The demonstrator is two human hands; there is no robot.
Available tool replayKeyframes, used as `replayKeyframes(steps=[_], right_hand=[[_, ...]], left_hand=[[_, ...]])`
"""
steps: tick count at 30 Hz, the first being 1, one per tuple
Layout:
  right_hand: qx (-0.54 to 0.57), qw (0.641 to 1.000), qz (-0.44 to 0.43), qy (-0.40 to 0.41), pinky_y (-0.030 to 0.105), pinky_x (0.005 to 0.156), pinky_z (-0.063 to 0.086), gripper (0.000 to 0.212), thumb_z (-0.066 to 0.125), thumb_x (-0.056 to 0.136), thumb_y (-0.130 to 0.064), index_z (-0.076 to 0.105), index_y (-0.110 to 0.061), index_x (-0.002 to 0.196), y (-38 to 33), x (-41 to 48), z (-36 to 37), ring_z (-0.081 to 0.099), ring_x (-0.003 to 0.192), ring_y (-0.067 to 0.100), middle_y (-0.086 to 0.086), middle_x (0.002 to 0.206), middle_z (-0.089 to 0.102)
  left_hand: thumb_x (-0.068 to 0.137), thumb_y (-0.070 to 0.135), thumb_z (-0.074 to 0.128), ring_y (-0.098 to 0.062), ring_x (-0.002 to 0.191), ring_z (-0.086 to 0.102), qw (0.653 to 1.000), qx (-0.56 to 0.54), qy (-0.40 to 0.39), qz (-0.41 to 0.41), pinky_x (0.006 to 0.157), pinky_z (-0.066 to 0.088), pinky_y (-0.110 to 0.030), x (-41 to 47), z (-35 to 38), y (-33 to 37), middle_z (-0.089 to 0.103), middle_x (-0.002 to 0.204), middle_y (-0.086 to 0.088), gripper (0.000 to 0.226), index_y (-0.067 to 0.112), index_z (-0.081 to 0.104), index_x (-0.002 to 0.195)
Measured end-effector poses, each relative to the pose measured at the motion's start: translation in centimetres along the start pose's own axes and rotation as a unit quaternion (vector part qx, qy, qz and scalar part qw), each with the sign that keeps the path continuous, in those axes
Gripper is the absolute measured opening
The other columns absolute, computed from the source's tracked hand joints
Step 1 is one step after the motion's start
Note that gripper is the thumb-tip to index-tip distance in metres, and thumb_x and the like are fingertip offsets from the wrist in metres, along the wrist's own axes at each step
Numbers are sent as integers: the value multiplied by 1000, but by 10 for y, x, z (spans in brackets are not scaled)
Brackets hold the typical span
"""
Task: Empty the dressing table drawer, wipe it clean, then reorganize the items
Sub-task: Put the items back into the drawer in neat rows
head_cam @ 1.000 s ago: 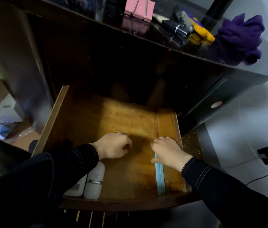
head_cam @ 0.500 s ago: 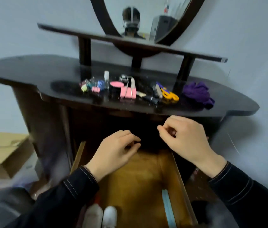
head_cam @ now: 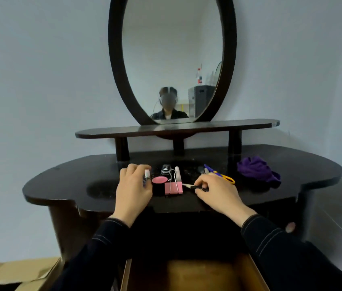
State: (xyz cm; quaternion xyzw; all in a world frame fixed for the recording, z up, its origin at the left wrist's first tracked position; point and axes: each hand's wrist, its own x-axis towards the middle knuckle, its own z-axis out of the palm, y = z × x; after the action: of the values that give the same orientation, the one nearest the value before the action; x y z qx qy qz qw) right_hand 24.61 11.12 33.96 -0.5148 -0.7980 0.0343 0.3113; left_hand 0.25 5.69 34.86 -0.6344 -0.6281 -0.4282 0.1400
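On the dark dressing table top (head_cam: pixel 77 185) lies a row of small items. My left hand (head_cam: pixel 133 190) is curled over the small colourful clips (head_cam: pixel 146 177) at the row's left end; whether it grips them is hidden. My right hand (head_cam: pixel 216 191) pinches a thin black tool with a white tip (head_cam: pixel 191 186). Between my hands lie a pink round compact (head_cam: pixel 159 180) and a large pink binder clip (head_cam: pixel 173 186). Yellow-handled scissors (head_cam: pixel 225 177) and a purple cloth (head_cam: pixel 257 171) lie to the right. The open wooden drawer (head_cam: pixel 189 276) shows at the bottom.
An oval mirror (head_cam: pixel 172 59) on a raised shelf (head_cam: pixel 176 128) stands behind the items. A cardboard box (head_cam: pixel 8 274) sits on the floor at lower left. The wall is close behind the table.
Both hands rose out of the drawer and reached up to the table top. The right hand now pinches the black tool; the left has settled over the small clips. The view tilted upward.
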Motion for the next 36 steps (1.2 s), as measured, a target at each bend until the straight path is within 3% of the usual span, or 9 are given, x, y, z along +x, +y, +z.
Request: replayKeyframes(steps=[3, 7, 12, 17, 24, 27, 31, 34, 36], right_hand=[[2, 1000, 6, -10, 27, 67, 47, 10, 65, 91, -42, 65, -38, 101, 2, 5, 1, 45, 84, -7, -19, 85, 54], [15, 1000, 12, -9, 21, 60, 38, 16, 66, 89, -45, 64, -40, 104, 3, 5, 2, 47, 81, -11, -20, 83, 56], [83, 995, 51, -4, 20, 61, 40, 11, 66, 86, -50, 62, -46, 96, 1, 3, -3, 59, 82, -5, -20, 89, 64], [144, 987, 71, 10, 22, 74, 48, 7, 66, 90, -36, 64, -42, 92, 2, -2, -5, 61, 90, -5, -17, 87, 69], [305, 945, 104, 59, 23, 71, 48, 14, 69, 90, -14, 74, -26, 87, 9, 2, -17, 66, 77, 4, -6, 85, 72], [253, 960, 103, 63, 31, 79, 55, 13, 66, 89, -19, 73, -29, 88, -1, 22, -20, 67, 85, 7, -9, 86, 72], [182, 981, 51, -34, 37, 89, 55, 9, 64, 89, -25, 72, -27, 92, -40, 68, -9, 66, 94, 9, -10, 94, 71], [88, 991, 46, -84, 44, 87, 56, 15, 63, 90, -34, 70, -22, 95, -68, 101, 12, 67, 89, 16, -3, 94, 72], [3, 992, 55, -109, 41, 81, 53, 31, 62, 90, -45, 68, -17, 103, -82, 117, 28, 66, 90, 22, 1, 98, 71]], left_hand=[[93, 19, 59, -34, 124, 43, 996, 9, -73, -54, 99, 43, -47, 27, 7, -14, 60, 126, -6, 52, 17, 46, 144], [91, 22, 62, -26, 114, 56, 989, 0, -131, -62, 94, 46, -40, 37, 18, -28, 69, 105, 2, 39, 26, 56, 130], [90, 21, 69, -20, 99, 58, 997, -15, -75, -16, 83, 50, -39, 35, 21, -36, 57, 84, 14, 32, 25, 61, 120], [95, 21, 63, -11, 91, 53, 998, -57, -23, -18, 76, 44, -28, 34, 22, -36, 51, 85, 20, 38, 23, 55, 133], [94, 23, 63, -11, 87, 52, 999, -37, -25, -9, 70, 43, -26, 32, 23, -35, 55, 84, 16, 42, 23, 53, 136], [95, 24, 64, -11, 88, 54, 998, -48, -32, -9, 69, 42, -24, 33, 23, -35, 62, 88, 10, 44, 25, 52, 137], [95, 26, 63, -15, 89, 59, 998, -46, -46, -13, 72, 50, -29, 33, 22, -36, 68, 91, 5, 41, 25, 53, 135], [94, 27, 63, -20, 91, 60, 999, -9, -49, 13, 71, 50, -33, 31, 24, -38, 70, 94, 5, 34, 23, 58, 128], [92, 25, 64, -21, 96, 60, 998, 10, -62, 20, 74, 50, -35, 31, 26, -38, 71, 100, 4, 39, 24, 56, 130]])
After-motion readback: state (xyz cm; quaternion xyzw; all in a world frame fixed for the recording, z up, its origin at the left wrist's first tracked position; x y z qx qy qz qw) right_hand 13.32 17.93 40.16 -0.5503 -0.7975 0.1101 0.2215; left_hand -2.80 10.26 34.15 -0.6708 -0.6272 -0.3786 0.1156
